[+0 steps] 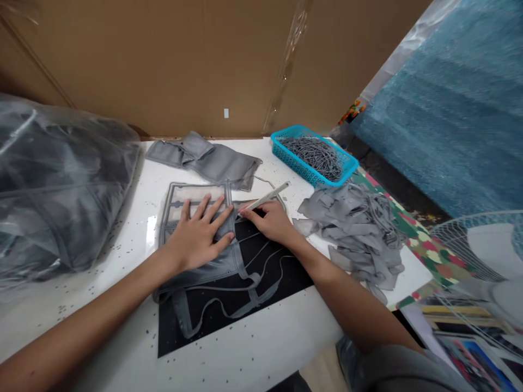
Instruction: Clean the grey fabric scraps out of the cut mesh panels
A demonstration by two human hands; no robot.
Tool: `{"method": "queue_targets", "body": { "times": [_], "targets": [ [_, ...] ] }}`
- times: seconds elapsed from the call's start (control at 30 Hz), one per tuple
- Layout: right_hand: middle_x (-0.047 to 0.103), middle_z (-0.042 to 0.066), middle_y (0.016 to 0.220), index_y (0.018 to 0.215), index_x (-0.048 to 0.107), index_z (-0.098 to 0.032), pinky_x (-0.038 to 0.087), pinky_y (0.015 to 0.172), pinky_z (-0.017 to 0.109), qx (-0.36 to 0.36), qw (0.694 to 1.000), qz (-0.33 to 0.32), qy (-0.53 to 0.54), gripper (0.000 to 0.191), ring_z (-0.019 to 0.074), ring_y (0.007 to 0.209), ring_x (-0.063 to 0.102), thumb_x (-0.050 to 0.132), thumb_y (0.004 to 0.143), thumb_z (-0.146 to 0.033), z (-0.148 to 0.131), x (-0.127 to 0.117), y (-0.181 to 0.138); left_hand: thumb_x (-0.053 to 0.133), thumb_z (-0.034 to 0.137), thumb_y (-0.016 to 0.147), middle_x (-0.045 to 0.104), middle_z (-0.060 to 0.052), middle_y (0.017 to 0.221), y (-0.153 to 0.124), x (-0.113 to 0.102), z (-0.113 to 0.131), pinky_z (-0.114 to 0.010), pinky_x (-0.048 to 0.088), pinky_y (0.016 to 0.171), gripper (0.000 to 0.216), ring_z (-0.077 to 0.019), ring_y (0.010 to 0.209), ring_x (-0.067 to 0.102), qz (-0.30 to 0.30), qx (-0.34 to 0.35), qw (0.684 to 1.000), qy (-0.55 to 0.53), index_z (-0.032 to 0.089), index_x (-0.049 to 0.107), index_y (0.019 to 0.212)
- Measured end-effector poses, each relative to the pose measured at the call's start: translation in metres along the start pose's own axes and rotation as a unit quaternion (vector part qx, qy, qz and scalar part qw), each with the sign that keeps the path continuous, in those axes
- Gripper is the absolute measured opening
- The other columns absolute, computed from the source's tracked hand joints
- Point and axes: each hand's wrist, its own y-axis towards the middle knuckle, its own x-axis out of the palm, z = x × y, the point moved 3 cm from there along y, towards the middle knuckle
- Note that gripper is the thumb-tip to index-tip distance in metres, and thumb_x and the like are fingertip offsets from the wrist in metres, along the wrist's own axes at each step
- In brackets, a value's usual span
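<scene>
My left hand (199, 235) lies flat with fingers spread on a grey fabric piece (212, 261) with straps, pressing it onto a black mat (261, 283). Under the fabric's far end sits a grey template frame (180, 198). My right hand (272, 220) is closed around a thin pale stick-like tool (267, 197), its tip resting on the fabric beside my left fingertips.
A turquoise basket (286, 149) of grey cords stands at the back right. A heap of grey fabric pieces (355, 228) lies right of the mat. More folded grey fabric (208, 158) lies behind. A large plastic bag (57, 185) fills the left. A fan (482, 250) stands right.
</scene>
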Motion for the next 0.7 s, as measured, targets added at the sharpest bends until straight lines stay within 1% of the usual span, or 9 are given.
{"method": "queue_targets", "body": {
  "times": [0.13, 0.23, 0.37, 0.43, 0.53, 0.63, 0.7],
  "targets": [
    [0.083, 0.002, 0.097, 0.090, 0.083, -0.024, 0.058, 0.093, 0.034, 0.018, 1.000, -0.003, -0.005, 0.023, 0.0221, 0.093, 0.078, 0.068, 0.094, -0.040, -0.003, -0.001, 0.000, 0.031, 0.060, 0.104, 0.007, -0.002, 0.175, 0.000, -0.002, 0.001, -0.074, 0.006, 0.125, 0.074, -0.0383, 0.162, 0.002, -0.010, -0.003, 1.000, -0.010, 0.025, 0.020, 0.168],
    [0.083, 0.002, 0.098, 0.087, 0.083, -0.023, 0.059, 0.094, 0.034, 0.022, 1.000, 0.001, -0.008, 0.024, 0.0224, 0.093, 0.078, 0.066, 0.095, -0.039, -0.005, -0.002, 0.000, 0.031, 0.060, 0.104, 0.007, -0.002, 0.175, 0.000, -0.003, 0.001, -0.075, 0.005, 0.125, 0.075, -0.0392, 0.162, 0.002, -0.007, -0.004, 1.000, -0.020, 0.024, 0.021, 0.168],
    [0.083, 0.002, 0.100, 0.090, 0.083, -0.024, 0.059, 0.095, 0.035, 0.016, 1.000, 0.000, -0.007, 0.021, 0.0230, 0.095, 0.078, 0.068, 0.094, -0.038, -0.004, -0.001, -0.001, 0.033, 0.059, 0.103, 0.010, -0.003, 0.176, -0.001, -0.002, 0.001, -0.075, 0.004, 0.124, 0.074, -0.0400, 0.162, 0.004, 0.004, -0.003, 1.000, -0.026, 0.024, 0.022, 0.168],
    [0.083, 0.001, 0.099, 0.092, 0.083, -0.025, 0.059, 0.095, 0.034, -0.002, 1.000, -0.001, -0.005, 0.019, 0.0228, 0.096, 0.079, 0.069, 0.094, -0.036, -0.004, 0.001, -0.002, 0.033, 0.059, 0.103, 0.012, -0.004, 0.176, -0.001, -0.001, 0.001, -0.075, 0.005, 0.124, 0.074, -0.0401, 0.162, 0.005, 0.009, -0.003, 1.000, -0.026, 0.025, 0.023, 0.168],
    [0.083, 0.002, 0.104, 0.096, 0.083, -0.025, 0.058, 0.099, 0.034, -0.064, 0.997, 0.018, -0.029, 0.018, 0.0224, 0.102, 0.078, 0.066, 0.097, -0.032, -0.008, 0.006, -0.004, 0.034, 0.059, 0.103, 0.013, -0.005, 0.176, -0.001, -0.001, 0.001, -0.075, 0.005, 0.124, 0.074, -0.0404, 0.162, 0.005, 0.013, -0.004, 1.000, -0.024, 0.024, 0.023, 0.168],
    [0.080, 0.005, 0.117, 0.109, 0.080, -0.024, 0.056, 0.105, 0.035, -0.111, 0.989, 0.015, -0.095, 0.023, 0.0226, 0.112, 0.075, 0.059, 0.101, -0.026, -0.014, 0.012, -0.007, 0.032, 0.060, 0.104, 0.010, -0.005, 0.176, 0.000, 0.000, 0.000, -0.076, 0.005, 0.124, 0.075, -0.0404, 0.162, 0.004, 0.009, -0.003, 1.000, -0.017, 0.022, 0.022, 0.168],
    [0.078, 0.007, 0.124, 0.119, 0.077, -0.022, 0.055, 0.106, 0.036, -0.113, 0.983, -0.006, -0.146, 0.028, 0.0235, 0.117, 0.073, 0.055, 0.101, -0.019, -0.017, 0.015, -0.008, 0.031, 0.060, 0.104, 0.007, -0.004, 0.176, 0.000, 0.000, 0.000, -0.076, 0.004, 0.124, 0.076, -0.0399, 0.162, 0.003, 0.002, -0.004, 1.000, -0.012, 0.021, 0.021, 0.168]
  ]
}}
